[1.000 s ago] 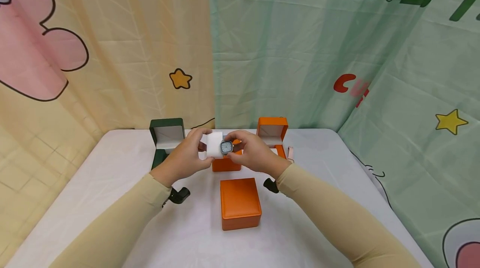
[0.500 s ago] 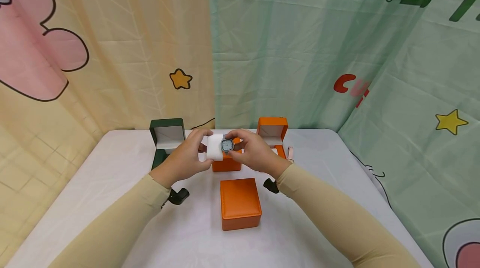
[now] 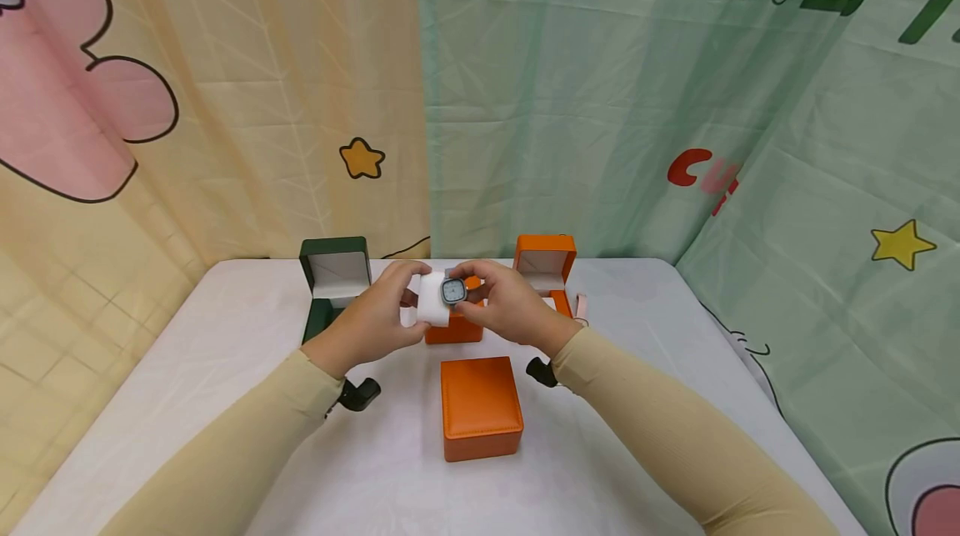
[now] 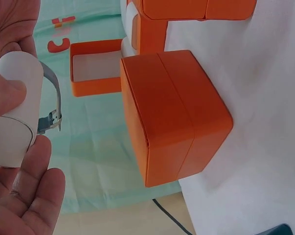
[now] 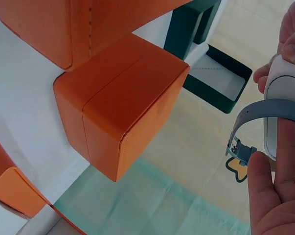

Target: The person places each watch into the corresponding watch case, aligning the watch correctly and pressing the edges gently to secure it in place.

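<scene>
A white watch cushion is held up over the table between fingers and thumb of my left hand. In the left wrist view the thumb presses on the cushion. My right hand pinches a watch with a square grey-blue case and pale dial. The watch sits at the cushion's right end. Its buckled grey-blue strap arcs loosely around that end in the right wrist view, standing away from the cushion on one side. Part of the watch is hidden by the right fingers.
A closed orange box stands nearest. Another orange box is behind it, under the hands. At the back stand an open green box, left, and an open orange box, right. A pink strap lies beside the latter.
The left hand has moved the cushion slightly right and down, tilting it a little. The watch first rose slightly and now overlaps the cushion's right edge more. The boxes stay put.
</scene>
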`<state>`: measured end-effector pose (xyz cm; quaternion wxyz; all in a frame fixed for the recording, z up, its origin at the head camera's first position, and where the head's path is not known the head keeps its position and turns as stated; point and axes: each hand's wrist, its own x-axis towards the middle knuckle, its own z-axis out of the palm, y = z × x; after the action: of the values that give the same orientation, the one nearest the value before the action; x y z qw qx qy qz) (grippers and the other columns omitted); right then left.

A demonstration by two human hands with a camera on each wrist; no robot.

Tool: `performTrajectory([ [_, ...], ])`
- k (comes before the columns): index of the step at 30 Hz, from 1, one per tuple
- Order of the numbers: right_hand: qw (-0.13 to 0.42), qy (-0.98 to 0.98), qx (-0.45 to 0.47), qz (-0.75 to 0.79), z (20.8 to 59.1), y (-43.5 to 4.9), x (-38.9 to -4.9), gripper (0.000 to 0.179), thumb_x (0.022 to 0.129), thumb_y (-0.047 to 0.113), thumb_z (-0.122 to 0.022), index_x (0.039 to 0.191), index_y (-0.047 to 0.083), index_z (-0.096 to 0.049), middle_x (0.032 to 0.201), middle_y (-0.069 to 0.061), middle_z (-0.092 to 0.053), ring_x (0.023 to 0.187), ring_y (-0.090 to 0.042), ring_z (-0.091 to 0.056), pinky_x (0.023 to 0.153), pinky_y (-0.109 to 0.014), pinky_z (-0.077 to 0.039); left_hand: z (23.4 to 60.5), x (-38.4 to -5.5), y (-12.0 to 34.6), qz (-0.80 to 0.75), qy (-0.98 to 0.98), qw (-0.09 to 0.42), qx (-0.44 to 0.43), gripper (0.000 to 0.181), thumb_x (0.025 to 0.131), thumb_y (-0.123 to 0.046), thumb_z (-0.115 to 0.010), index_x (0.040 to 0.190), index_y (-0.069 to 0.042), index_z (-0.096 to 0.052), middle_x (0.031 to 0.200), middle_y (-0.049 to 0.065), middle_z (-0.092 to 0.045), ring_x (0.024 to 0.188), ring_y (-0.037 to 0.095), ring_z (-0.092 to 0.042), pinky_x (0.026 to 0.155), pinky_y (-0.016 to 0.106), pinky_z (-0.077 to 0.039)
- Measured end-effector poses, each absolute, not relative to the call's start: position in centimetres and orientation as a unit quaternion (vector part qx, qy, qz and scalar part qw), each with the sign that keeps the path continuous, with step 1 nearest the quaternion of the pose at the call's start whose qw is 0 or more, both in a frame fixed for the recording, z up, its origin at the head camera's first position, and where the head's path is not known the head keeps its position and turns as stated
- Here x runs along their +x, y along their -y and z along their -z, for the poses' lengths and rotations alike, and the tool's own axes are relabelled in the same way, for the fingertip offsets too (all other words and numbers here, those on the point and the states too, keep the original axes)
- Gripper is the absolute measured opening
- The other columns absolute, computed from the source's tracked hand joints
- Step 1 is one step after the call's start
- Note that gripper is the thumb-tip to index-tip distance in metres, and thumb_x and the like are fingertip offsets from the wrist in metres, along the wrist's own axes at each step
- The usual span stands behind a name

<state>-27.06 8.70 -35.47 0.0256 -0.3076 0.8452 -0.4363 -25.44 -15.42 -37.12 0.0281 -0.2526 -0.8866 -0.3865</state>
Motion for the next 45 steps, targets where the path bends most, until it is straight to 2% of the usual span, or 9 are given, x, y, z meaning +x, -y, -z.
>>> performTrajectory([
  [10,0.048,-0.841,-0.284,0.459,35.7,-8.6,-27.1,0.045,0.098,0.006,-0.072,0.141,0.007,-0.059,0.138,-0.011,-0.062,0.096,-0.019,-0.074,0.088,-0.030,-0.064,37.6,-25.5,15.3,0.381,0.888,0.060,-0.251,0.075,0.089,-0.010,-0.082,0.151,-0.006,-0.040,0.152,0.012,-0.043,0.108,0.024,-0.068,0.092,0.036,-0.063],
  [17,0.072,-0.834,-0.250,0.486,35.8,-8.6,-27.1,0.047,0.099,0.008,-0.072,0.144,0.011,-0.058,0.141,-0.011,-0.061,0.098,-0.032,-0.075,0.085,-0.029,-0.063,37.8,-25.5,15.1,0.375,0.888,0.079,-0.254,0.075,0.089,-0.010,-0.082,0.151,-0.005,-0.040,0.152,0.012,-0.043,0.109,0.024,-0.068,0.090,0.036,-0.064],
  [24,0.082,-0.830,-0.243,0.494,35.6,-8.6,-27.0,0.051,0.099,0.007,-0.072,0.147,0.014,-0.056,0.141,-0.012,-0.061,0.085,-0.017,-0.072,0.078,-0.024,-0.060,37.8,-25.4,14.9,0.388,0.885,0.082,-0.242,0.076,0.089,-0.010,-0.083,0.152,-0.007,-0.040,0.154,0.013,-0.041,0.113,0.027,-0.068,0.094,0.040,-0.063],
  [32,0.088,-0.838,-0.240,0.482,35.7,-8.7,-27.0,0.072,0.098,0.005,-0.072,0.161,0.019,-0.043,0.158,-0.006,-0.049,0.089,-0.021,-0.071,0.070,-0.022,-0.055,37.9,-25.4,14.9,0.396,0.882,0.087,-0.242,0.076,0.089,-0.009,-0.083,0.151,-0.008,-0.040,0.154,0.012,-0.042,0.114,0.029,-0.068,0.095,0.040,-0.063],
  [39,0.090,-0.852,-0.234,0.460,35.5,-8.7,-27.0,0.074,0.098,0.008,-0.074,0.163,0.020,-0.041,0.164,-0.004,-0.047,0.089,-0.019,-0.071,0.071,-0.023,-0.054,38.1,-25.3,14.8,0.397,0.881,0.084,-0.243,0.076,0.089,-0.008,-0.083,0.151,-0.007,-0.040,0.154,0.013,-0.041,0.115,0.029,-0.068,0.095,0.040,-0.063],
  [45,0.081,-0.860,-0.237,0.445,35.6,-8.8,-26.8,0.075,0.097,0.010,-0.076,0.163,0.021,-0.042,0.163,-0.003,-0.049,0.092,-0.021,-0.073,0.071,-0.024,-0.053,38.2,-25.2,14.8,0.397,0.881,0.083,-0.243,0.076,0.089,-0.008,-0.083,0.151,-0.006,-0.039,0.155,0.013,-0.041,0.116,0.030,-0.068,0.096,0.041,-0.062],
])
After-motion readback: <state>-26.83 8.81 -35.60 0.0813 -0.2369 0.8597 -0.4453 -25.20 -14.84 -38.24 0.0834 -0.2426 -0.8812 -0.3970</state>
